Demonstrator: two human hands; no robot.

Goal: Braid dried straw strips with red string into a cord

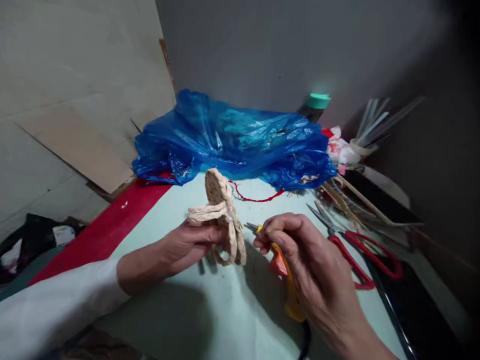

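My left hand (195, 242) grips a cream braided-cord craft piece (215, 215) above the table. The piece has a coiled round part at the top and several loops of braid below and to the side. A small whitish spot, perhaps a bead, sits where the loops meet. To its right, my right hand (307, 255) is closed, thumb and fingertips pressed together; what they hold, if anything, is hidden. Behind that hand lies a yellow glue gun (290, 295) with an orange trigger, its metal tip toward the braided piece. The hand covers part of it.
A crumpled blue plastic bag (232, 135) spans the back. Before it lies a red cord (258, 200). Red-handled scissors (356, 245) and a black flat object (416, 305) are at the right. A cup of clear sticks (363, 147) stands behind. Red cloth (108, 230) edges the pale tabletop.
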